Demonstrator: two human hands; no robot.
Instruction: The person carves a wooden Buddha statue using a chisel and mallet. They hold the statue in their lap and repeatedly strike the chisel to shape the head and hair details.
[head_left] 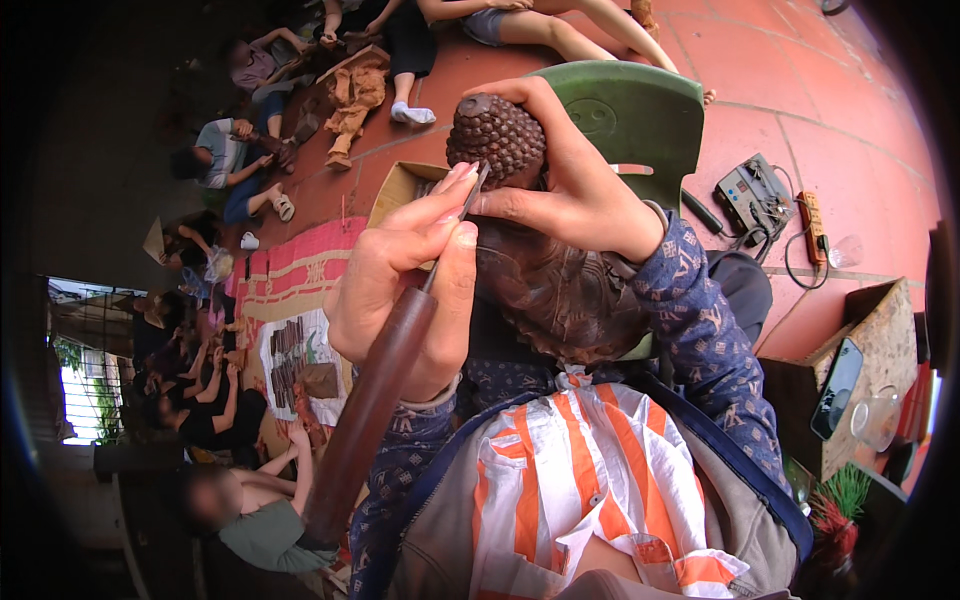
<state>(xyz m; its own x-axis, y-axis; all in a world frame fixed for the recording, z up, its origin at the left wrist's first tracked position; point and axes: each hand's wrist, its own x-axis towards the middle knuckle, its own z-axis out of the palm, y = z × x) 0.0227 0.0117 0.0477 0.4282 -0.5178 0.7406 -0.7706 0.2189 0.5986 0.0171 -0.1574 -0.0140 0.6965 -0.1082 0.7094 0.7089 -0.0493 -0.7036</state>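
Observation:
A dark brown carved Buddha statue (pixel 550 290) leans across my lap, its head (pixel 497 135) covered in rows of small round curls. My right hand (pixel 575 175) wraps round that head from the right, thumb below and fingers over the top. Between the thumb and fingers of my left hand (pixel 410 270) is a carving chisel (pixel 375 400) with a thick reddish-brown wooden handle. Its thin metal blade points up and its tip touches or nearly touches the curls. The statue's face is hidden behind my hands.
A green plastic chair (pixel 640 110) stands beyond the statue. To the right are a grey power unit (pixel 755 195), an orange power strip (pixel 812 225) and a wooden box (pixel 860 330) with a phone (pixel 838 388). At left, several chisels (pixel 290 365) lie on a cloth; several people sit around.

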